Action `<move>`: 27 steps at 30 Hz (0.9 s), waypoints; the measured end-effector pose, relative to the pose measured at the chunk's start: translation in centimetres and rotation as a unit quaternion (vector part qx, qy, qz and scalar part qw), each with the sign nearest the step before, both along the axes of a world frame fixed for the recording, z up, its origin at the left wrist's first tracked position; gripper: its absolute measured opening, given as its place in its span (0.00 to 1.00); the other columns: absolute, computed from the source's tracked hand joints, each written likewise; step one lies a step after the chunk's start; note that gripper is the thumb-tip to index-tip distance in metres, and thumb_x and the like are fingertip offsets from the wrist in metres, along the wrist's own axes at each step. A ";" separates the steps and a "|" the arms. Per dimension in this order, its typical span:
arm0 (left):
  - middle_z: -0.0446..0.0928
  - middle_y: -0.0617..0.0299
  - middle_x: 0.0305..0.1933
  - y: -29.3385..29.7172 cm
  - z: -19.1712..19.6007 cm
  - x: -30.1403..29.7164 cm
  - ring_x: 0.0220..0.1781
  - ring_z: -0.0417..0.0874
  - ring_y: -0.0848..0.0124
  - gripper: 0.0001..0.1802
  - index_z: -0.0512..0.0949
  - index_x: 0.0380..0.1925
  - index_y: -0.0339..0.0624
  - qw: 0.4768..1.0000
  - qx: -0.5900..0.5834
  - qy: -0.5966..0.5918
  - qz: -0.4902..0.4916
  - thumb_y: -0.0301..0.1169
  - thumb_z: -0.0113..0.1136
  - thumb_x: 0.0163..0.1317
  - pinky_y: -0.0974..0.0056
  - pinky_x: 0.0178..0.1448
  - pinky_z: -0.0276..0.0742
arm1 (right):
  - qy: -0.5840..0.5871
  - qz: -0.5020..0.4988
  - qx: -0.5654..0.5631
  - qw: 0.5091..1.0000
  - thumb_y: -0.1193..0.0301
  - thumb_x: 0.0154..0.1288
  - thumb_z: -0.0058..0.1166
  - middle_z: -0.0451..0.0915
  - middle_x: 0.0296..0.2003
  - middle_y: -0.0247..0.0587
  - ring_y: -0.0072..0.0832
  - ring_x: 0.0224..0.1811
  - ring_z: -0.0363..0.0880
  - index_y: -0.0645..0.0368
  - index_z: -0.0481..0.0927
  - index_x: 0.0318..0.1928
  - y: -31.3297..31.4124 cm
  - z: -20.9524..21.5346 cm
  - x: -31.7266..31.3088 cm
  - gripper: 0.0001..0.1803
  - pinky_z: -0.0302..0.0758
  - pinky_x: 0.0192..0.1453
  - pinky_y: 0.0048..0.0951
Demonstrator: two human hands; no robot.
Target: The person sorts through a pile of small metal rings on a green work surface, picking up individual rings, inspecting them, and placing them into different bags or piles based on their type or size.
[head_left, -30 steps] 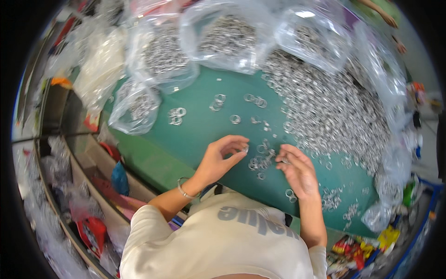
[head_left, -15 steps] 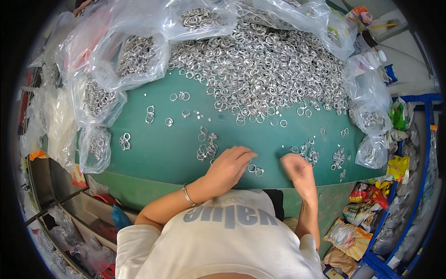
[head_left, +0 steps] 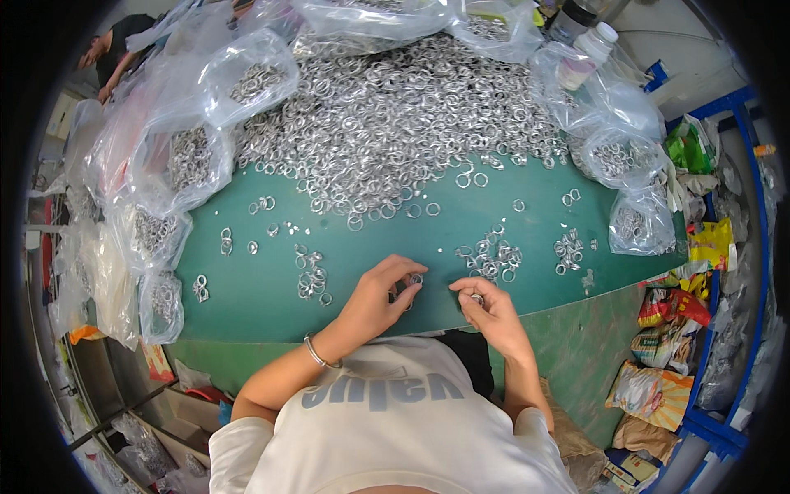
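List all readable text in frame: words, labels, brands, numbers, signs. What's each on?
I won't transcribe wording, just where print stands:
White T-shirt: large grey lettering, upside down, legible.
White-capped bottle: label too small to read.
Green packet: print too small.
Yellow packet: print too small.
Orange-and-white bag: print too small.
No readable sign in view.

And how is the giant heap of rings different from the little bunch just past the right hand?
The wide heap of silver metal rings fills much of the green tabletop's far side, while the small cluster of silver metal rings lies nearer, just past the right hand. The heap is piled thick; the cluster is loose, with green showing between rings. Both are shiny.
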State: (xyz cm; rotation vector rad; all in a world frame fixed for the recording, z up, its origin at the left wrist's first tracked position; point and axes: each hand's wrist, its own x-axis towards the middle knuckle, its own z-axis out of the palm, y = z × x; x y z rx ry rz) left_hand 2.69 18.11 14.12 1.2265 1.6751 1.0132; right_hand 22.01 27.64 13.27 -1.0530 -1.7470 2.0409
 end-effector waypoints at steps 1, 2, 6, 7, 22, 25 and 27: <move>0.74 0.57 0.45 0.5 0.2 0.1 0.41 0.80 0.70 0.15 0.76 0.46 0.36 0.999 -0.027 -0.020 -0.008 0.17 0.57 0.58 0.68 0.43 0.75 | 0.023 -0.022 -0.053 0.998 0.76 0.68 0.48 0.67 0.23 0.24 0.13 0.21 0.63 0.62 0.77 0.44 0.3 0.1 0.6 0.07 0.59 0.23 0.18; 0.74 0.58 0.46 1.0 -0.1 0.3 0.41 0.80 0.71 0.15 0.76 0.46 0.35 0.996 -0.030 -0.085 0.000 0.17 0.56 0.58 0.69 0.44 0.75 | 0.047 -0.044 -0.107 0.992 0.76 0.68 0.48 0.68 0.23 0.23 0.12 0.21 0.62 0.63 0.77 0.44 0.6 0.2 1.2 0.07 0.59 0.23 0.17; 0.72 0.59 0.47 3.2 -1.2 1.0 0.44 0.80 0.73 0.13 0.75 0.47 0.30 0.967 -0.039 -0.251 0.006 0.16 0.54 0.60 0.71 0.48 0.76 | 0.030 -0.099 -0.073 0.992 0.76 0.69 0.47 0.67 0.21 0.24 0.11 0.21 0.61 0.63 0.77 0.44 1.6 -0.5 3.4 0.07 0.57 0.23 0.15; 0.72 0.59 0.47 4.0 -1.1 1.2 0.44 0.80 0.72 0.13 0.75 0.47 0.29 0.962 -0.038 -0.270 0.001 0.16 0.54 0.61 0.71 0.49 0.76 | 0.024 -0.112 -0.073 0.991 0.76 0.69 0.47 0.67 0.21 0.24 0.11 0.21 0.61 0.63 0.77 0.43 1.9 -0.5 3.8 0.07 0.57 0.23 0.15; 0.73 0.49 0.55 26.3 3.5 9.7 0.50 0.81 0.66 0.21 0.68 0.56 0.30 0.969 0.106 -0.189 -0.122 0.21 0.55 0.61 0.67 0.51 0.78 | 0.066 -0.176 -0.138 0.972 0.72 0.70 0.48 0.71 0.23 0.31 0.17 0.20 0.65 0.65 0.76 0.44 2.7 0.0 6.5 0.09 0.59 0.23 0.18; 0.73 0.50 0.55 24.9 2.3 9.0 0.51 0.81 0.65 0.22 0.68 0.56 0.30 0.978 0.091 -0.137 -0.131 0.20 0.54 0.61 0.66 0.52 0.77 | 0.186 -0.224 -0.205 0.934 0.70 0.71 0.44 0.74 0.30 0.36 0.22 0.29 0.71 0.66 0.74 0.49 3.2 0.0 6.7 0.14 0.66 0.31 0.22; 0.73 0.50 0.55 21.8 1.3 7.0 0.51 0.80 0.66 0.20 0.69 0.55 0.31 0.976 0.066 -0.138 -0.158 0.21 0.54 0.62 0.65 0.54 0.76 | 0.318 -0.224 -0.268 0.881 0.65 0.72 0.41 0.75 0.43 0.44 0.34 0.45 0.76 0.68 0.70 0.56 3.8 -0.8 6.8 0.20 0.74 0.44 0.31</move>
